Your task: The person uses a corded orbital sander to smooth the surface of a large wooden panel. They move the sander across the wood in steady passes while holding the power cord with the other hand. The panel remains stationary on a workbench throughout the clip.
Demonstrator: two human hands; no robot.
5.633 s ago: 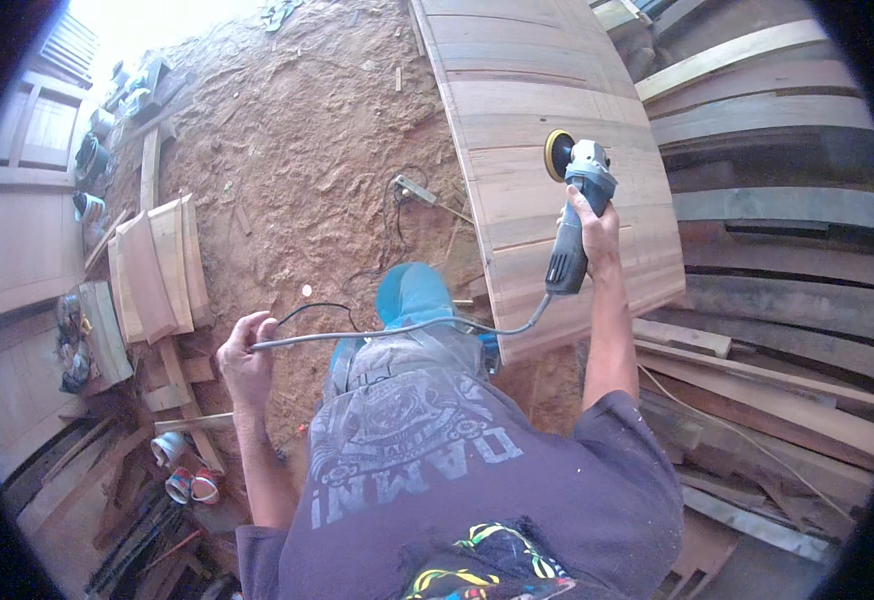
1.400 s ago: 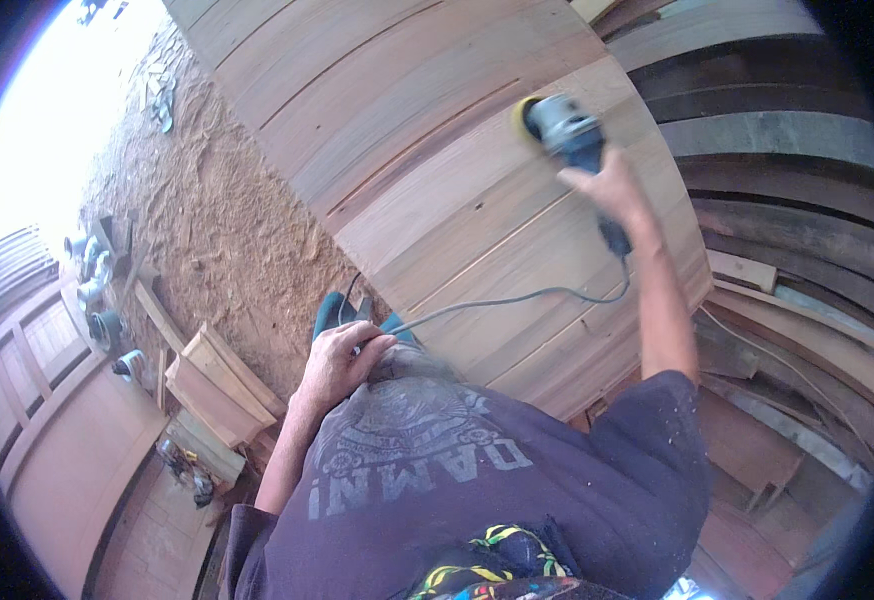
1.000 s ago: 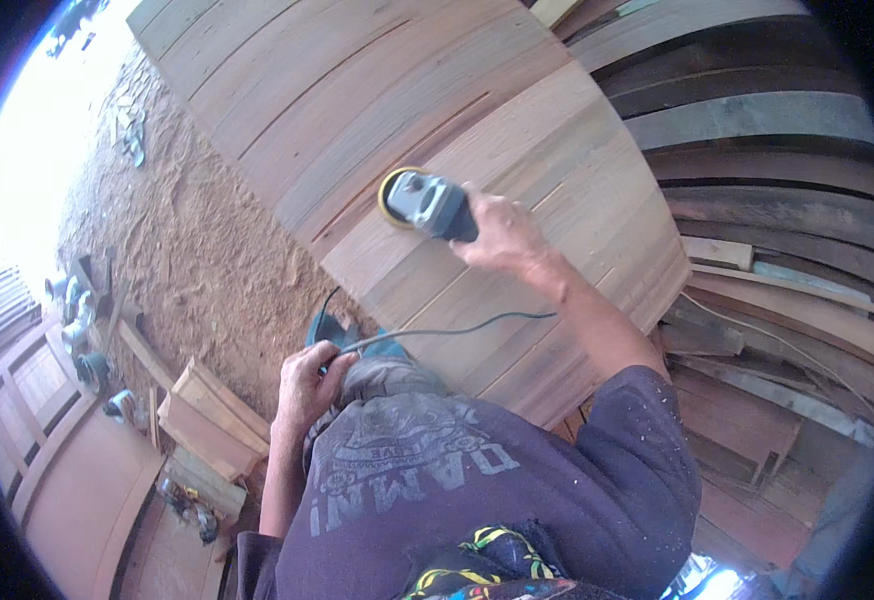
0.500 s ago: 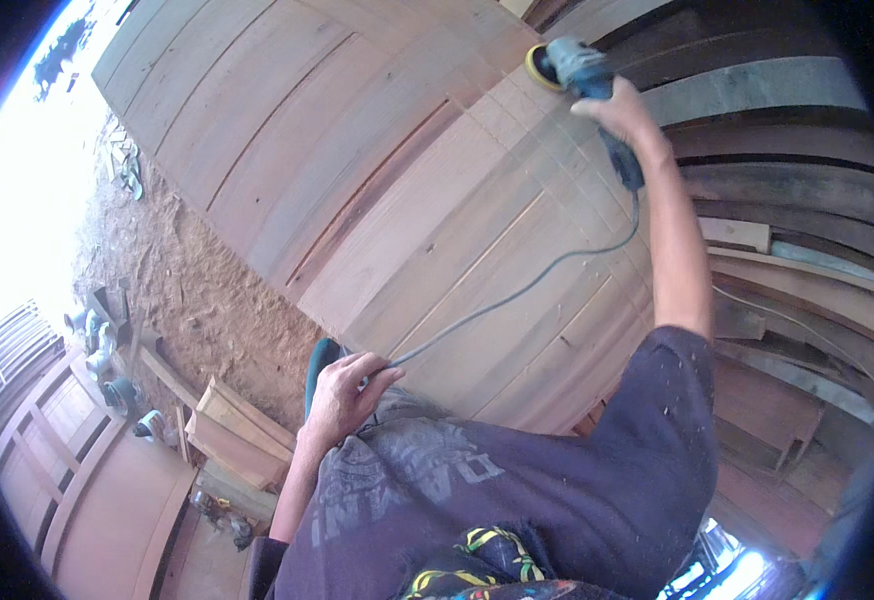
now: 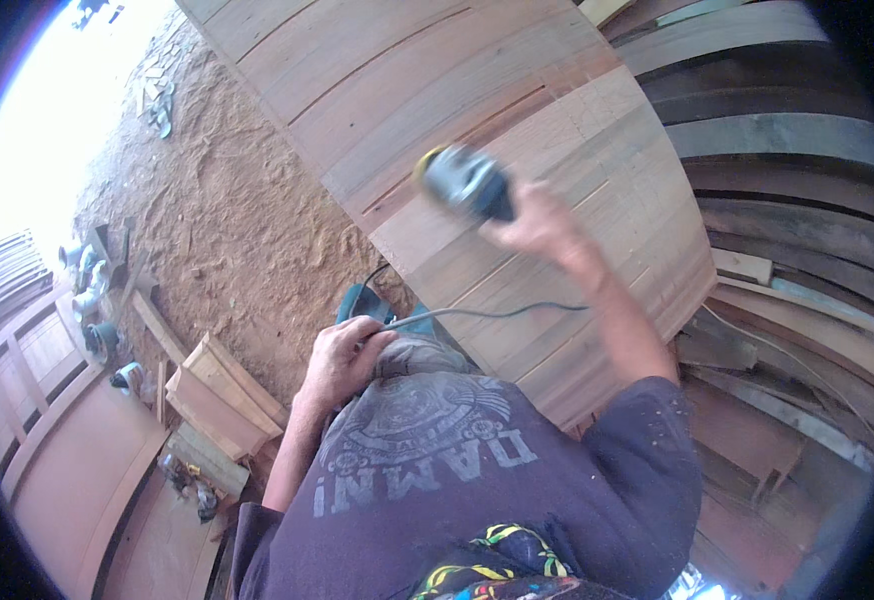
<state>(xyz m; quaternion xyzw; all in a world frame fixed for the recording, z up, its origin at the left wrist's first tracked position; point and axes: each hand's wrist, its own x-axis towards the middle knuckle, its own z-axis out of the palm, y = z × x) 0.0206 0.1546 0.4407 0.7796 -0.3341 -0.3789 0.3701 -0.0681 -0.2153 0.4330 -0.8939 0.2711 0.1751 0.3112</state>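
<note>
Toward two o'clock, the right hand (image 5: 539,225) is wrapped round a grey-and-black power sander with a round, yellow-edged disc (image 5: 469,182), at twelve o'clock on or just above a broad reddish-brown wooden plank panel (image 5: 577,140); blur hides which. At eight o'clock, the left hand (image 5: 345,358) grasps a thin grey flexible cable (image 5: 507,316). Long weathered wooden boards (image 5: 797,225) lie near three o'clock.

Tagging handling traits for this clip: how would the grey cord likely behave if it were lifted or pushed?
The grey cord is probably flexible but slightly springy, as its visible stretch runs in a smooth curve between the left hand and the right forearm. Looking so thin, it is likely light, and would probably bend aside if pushed.
</note>
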